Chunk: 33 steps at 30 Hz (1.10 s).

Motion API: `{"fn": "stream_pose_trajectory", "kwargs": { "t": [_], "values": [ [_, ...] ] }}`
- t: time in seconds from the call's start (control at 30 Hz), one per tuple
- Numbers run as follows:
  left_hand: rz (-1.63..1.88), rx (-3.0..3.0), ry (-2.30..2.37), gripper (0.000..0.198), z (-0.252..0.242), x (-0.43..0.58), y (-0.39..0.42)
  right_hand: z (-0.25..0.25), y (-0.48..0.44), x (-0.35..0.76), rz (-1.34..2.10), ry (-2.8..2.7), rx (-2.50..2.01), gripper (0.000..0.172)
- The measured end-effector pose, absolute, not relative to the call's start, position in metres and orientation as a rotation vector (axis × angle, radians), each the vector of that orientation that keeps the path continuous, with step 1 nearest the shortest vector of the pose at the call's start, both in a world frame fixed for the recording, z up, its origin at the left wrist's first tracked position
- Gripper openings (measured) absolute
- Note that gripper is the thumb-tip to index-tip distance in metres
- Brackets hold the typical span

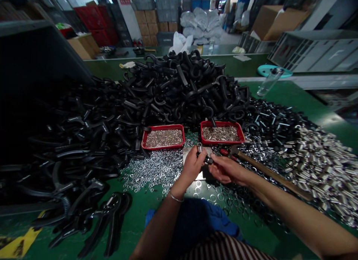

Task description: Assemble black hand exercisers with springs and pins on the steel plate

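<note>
My left hand [192,164] is closed around a small black part [208,160] with a silver ribbed end, like a coil spring or a thread, standing up from the fingers. From the right, my right hand [226,168] meets it, thumb and fingertips pinched at the part's black end. Both hands are over a flat metal plate [205,174] on the bench. Behind them stand two red trays: the left tray [163,147] contains tiny metal pieces, the right tray [222,142] small pins. A hammer [268,172] lies beside my right forearm.
A large heap of black curved handles [179,88] covers the back and left of the green bench. Loose washers [155,168] surround the plate. Silver cylinders [327,167] and black bolts are piled at right. A clear bottle [270,82] leans near the far edge.
</note>
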<state>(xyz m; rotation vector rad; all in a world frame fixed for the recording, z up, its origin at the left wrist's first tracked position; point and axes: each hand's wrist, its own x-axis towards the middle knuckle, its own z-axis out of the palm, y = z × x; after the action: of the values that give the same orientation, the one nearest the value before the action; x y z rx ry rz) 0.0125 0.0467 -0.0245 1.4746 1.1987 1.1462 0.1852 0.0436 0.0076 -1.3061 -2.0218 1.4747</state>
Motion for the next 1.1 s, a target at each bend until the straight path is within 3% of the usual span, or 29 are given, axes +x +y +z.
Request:
{"fn": "stream_pose_trajectory", "kwargs": {
  "t": [0.07,0.2,0.4,0.5,0.63,0.77,0.93,1.1],
  "values": [
    [1.150,1.483,1.182,0.022,-0.021,0.012,0.045,0.012,0.041,0.184,1.410,-2.073,-1.331,0.067],
    [1.117,1.588,1.226,0.019,-0.011,0.009,0.046,0.018,0.032,0.187,0.768,-2.283,-1.443,0.040],
    [0.571,2.056,1.401,0.007,-0.017,0.015,0.063,-0.003,0.020,0.212,0.897,-2.314,-1.498,0.031],
    [0.435,2.173,1.501,0.003,-0.019,0.021,0.070,-0.006,0.013,0.238,0.891,-2.293,-1.488,0.030],
    [0.450,2.311,1.546,0.011,0.000,0.030,0.089,0.001,0.006,0.285,0.854,-2.261,-1.460,0.029],
    [0.378,2.531,1.473,0.018,0.017,0.056,0.138,-0.003,0.015,0.327,0.603,-2.186,-1.592,0.030],
    [0.160,2.561,1.502,0.019,0.004,0.088,0.189,-0.022,0.030,0.356,0.247,-2.296,-1.714,0.034],
    [0.267,2.579,1.488,0.024,-0.002,0.085,0.185,-0.031,0.025,0.363,0.299,-2.326,-1.726,0.039]
  ]
}}
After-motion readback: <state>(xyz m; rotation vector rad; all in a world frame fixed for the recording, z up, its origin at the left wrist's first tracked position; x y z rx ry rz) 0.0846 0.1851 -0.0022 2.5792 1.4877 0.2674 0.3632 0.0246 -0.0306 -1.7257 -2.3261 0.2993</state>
